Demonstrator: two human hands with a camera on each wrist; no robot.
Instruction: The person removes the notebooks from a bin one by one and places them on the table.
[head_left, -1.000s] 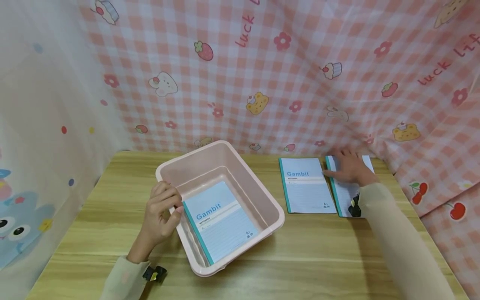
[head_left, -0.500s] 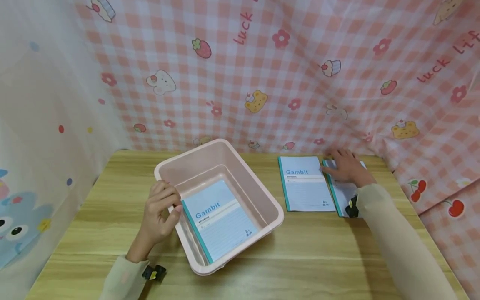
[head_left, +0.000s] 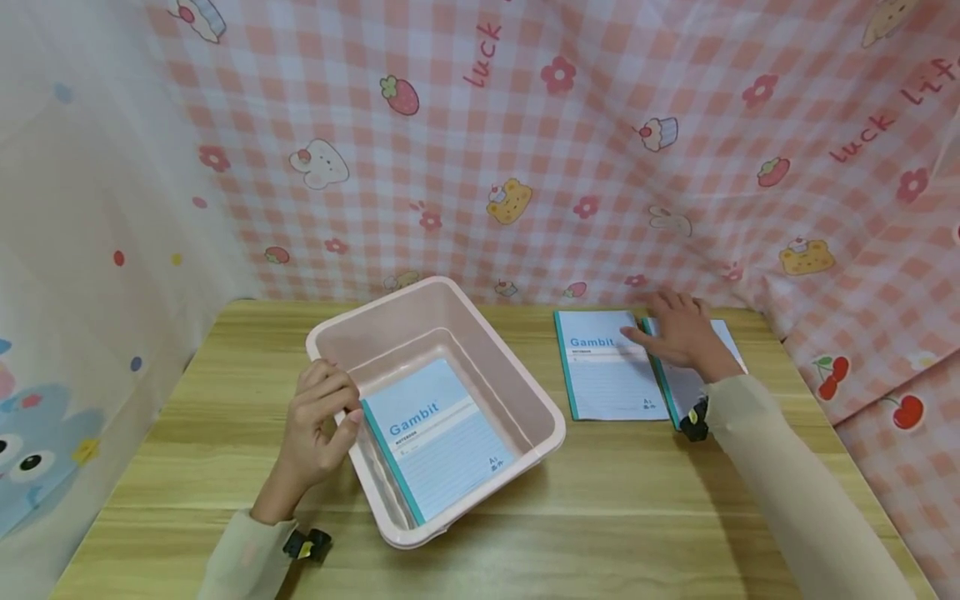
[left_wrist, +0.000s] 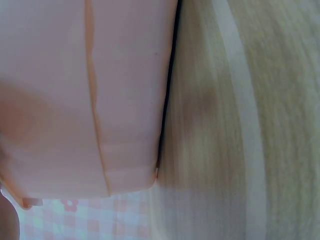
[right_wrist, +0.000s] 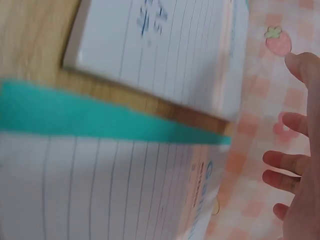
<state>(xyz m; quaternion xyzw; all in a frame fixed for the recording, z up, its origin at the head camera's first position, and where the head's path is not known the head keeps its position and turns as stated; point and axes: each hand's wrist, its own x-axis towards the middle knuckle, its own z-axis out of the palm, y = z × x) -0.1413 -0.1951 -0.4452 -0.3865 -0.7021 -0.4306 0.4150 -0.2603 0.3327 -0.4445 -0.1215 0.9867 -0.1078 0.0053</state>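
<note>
My left hand (head_left: 318,421) grips the left rim of a pink plastic basin (head_left: 375,307), fingers curled over the edge and the thumb on the inside. Flat in the basin lies a light blue "Gambit" notebook (head_left: 438,442) with a teal spine. Two matching notebooks lie side by side at the back right. Over the right notebook (head_left: 681,385) is my right hand (head_left: 682,333), fingers spread, its thumb overlapping the left notebook (head_left: 607,387). In the right wrist view the right fingers (right_wrist: 285,162) are apart and hold nothing; a narrow strip of wood shows between the notebooks.
The wooden table (head_left: 600,517) carries all of this. A pink checked curtain (head_left: 450,150) hangs right behind the table's back edge and along the right, and a white printed one (head_left: 112,192) on the left. Each sleeve has a small black wrist device (head_left: 307,546).
My right hand has moved a little to the left, and its thumb now overlaps the left notebook. The right notebook has shifted slightly. The left hand and basin have stayed put.
</note>
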